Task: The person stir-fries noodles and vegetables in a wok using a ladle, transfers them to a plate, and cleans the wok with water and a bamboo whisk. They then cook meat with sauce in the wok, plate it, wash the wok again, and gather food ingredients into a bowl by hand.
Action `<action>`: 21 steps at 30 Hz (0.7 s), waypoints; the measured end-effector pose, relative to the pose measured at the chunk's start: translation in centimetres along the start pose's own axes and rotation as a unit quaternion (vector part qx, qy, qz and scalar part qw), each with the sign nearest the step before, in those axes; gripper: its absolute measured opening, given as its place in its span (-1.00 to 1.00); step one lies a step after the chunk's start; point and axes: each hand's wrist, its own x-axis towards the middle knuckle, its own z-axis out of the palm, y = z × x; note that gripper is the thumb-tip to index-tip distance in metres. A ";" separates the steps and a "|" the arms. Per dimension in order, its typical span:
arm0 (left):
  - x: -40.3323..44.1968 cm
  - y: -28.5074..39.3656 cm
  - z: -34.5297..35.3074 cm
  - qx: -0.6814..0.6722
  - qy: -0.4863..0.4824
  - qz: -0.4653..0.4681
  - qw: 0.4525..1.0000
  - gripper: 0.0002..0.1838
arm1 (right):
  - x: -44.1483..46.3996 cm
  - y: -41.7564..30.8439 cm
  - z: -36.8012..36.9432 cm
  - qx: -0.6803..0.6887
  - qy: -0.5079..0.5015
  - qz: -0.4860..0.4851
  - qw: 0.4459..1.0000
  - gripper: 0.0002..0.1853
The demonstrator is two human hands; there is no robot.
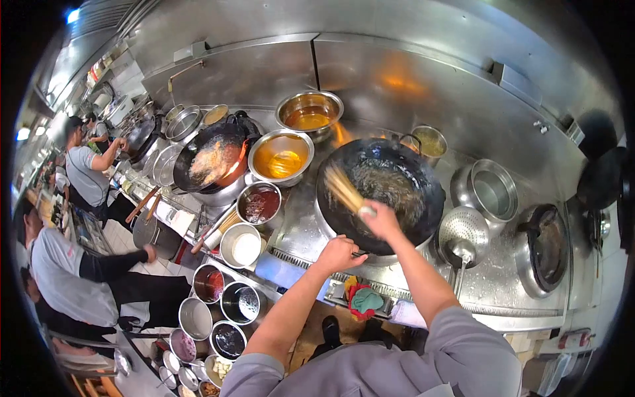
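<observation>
My right hand [381,220] is closed round the bound end of a bamboo brush [344,187]. The brush's bristles fan out to the upper left over a large black wok [430,192], which holds dark, bubbling liquid with steam over it. At the wok's near left rim, my left hand [340,254] is closed with its fingers at the edge, by what looks like a small dark handle. Flames rise behind the wok's far left side. Folded coloured cloths [366,300] lie on the counter's front edge below the wok.
Steel bowls of yellow liquid [281,156] stand left of the wok, near a second wok [213,161] with food. A perforated ladle [464,231] and steel pot [493,190] are at right. Sauce pots [209,283] line the left. Co-workers [66,271] stand at far left.
</observation>
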 end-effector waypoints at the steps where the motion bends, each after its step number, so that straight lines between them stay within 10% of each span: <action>1: 0.0 0.2 0.0 -0.007 0.005 0.007 1.000 -0.62 | 2.2 0.9 -0.1 0.000 0.027 0.022 0.999 -0.55; 6: -0.2 0.7 -0.1 -0.007 0.001 -0.002 1.000 -0.62 | 5.6 -0.3 2.3 -0.011 0.217 0.113 0.969 -0.56; 10: 0.0 0.8 0.0 -0.003 0.015 0.002 1.000 -0.61 | -3.5 -0.9 0.9 0.001 -0.021 -0.064 0.998 -0.54; 15: -0.1 0.7 0.0 0.002 0.026 0.007 1.000 -0.60 | -4.6 4.6 -16.6 -0.190 -0.237 0.000 0.953 -0.54; 18: -0.1 0.4 0.1 -0.019 0.032 0.016 0.999 -0.60 | 1.7 3.7 -17.3 -0.422 -0.016 0.013 0.906 -0.76; 21: -0.1 0.4 -0.2 -0.017 0.024 0.015 0.999 -0.60 | 5.3 3.4 -8.9 -0.359 0.065 -0.022 0.931 -0.78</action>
